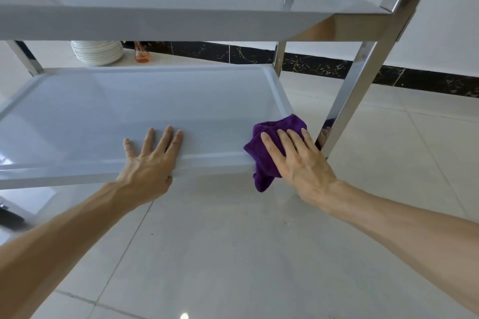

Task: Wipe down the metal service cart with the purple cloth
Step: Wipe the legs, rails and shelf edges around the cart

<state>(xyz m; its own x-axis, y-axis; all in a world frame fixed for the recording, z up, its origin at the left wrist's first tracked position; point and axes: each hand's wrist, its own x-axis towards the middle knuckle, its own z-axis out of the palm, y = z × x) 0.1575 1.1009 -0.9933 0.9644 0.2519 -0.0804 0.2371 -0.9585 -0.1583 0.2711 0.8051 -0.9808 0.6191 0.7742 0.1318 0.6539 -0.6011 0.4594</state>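
The metal service cart fills the view, with an upper shelf [181, 21] and a lower shelf [129, 109] between shiny steel posts. A crumpled purple cloth [269, 142] lies on the lower shelf's near right corner, hanging over the front edge. My right hand [298, 160] presses flat on the cloth with straight fingers. My left hand [150, 160] rests flat on the shelf's front rim, fingers spread on the surface and thumb under the edge.
The front right post [363, 85] stands just right of the cloth. A stack of white plates [97, 53] and an orange bottle [142, 53] sit on the tiled floor behind the cart. A white wall with dark marble skirting [337, 70] runs behind.
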